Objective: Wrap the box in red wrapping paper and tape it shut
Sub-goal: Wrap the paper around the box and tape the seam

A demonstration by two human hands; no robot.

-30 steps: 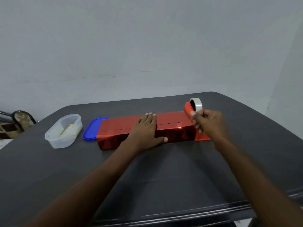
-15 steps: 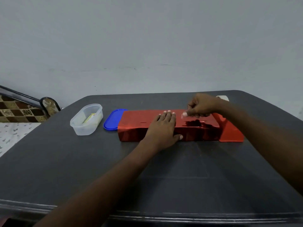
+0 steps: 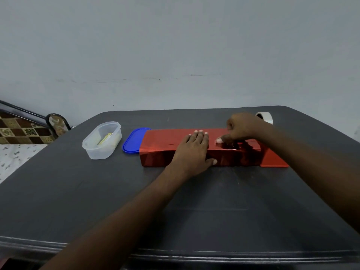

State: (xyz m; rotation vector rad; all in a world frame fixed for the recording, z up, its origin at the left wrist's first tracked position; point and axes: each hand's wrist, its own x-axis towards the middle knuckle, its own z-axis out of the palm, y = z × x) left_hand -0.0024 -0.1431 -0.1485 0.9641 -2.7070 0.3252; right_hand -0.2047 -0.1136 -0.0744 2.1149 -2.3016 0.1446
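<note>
A long box wrapped in shiny red paper (image 3: 161, 147) lies across the dark table (image 3: 194, 201). My left hand (image 3: 192, 152) lies flat on its top near the middle, fingers straight, thumb down the front face. Just to the right, my right hand (image 3: 239, 129) has its fingers curled and a fingertip pressing down on the paper seam; a small piece of tape seems to be under it, but it is hard to make out. A red tape dispenser (image 3: 272, 160) stands at the box's right end, its white tape roll (image 3: 266, 116) showing behind my right wrist.
A clear plastic tub (image 3: 101, 141) with something yellowish inside stands left of the box, and its blue lid (image 3: 132, 142) lies between tub and box. A wall rises close behind the table. The table's front edge (image 3: 194, 254) is near me.
My right hand left the tape roll, came left over the box and has lowered onto the seam beside my left hand. My left hand stayed flat on the box. The view shifted right.
</note>
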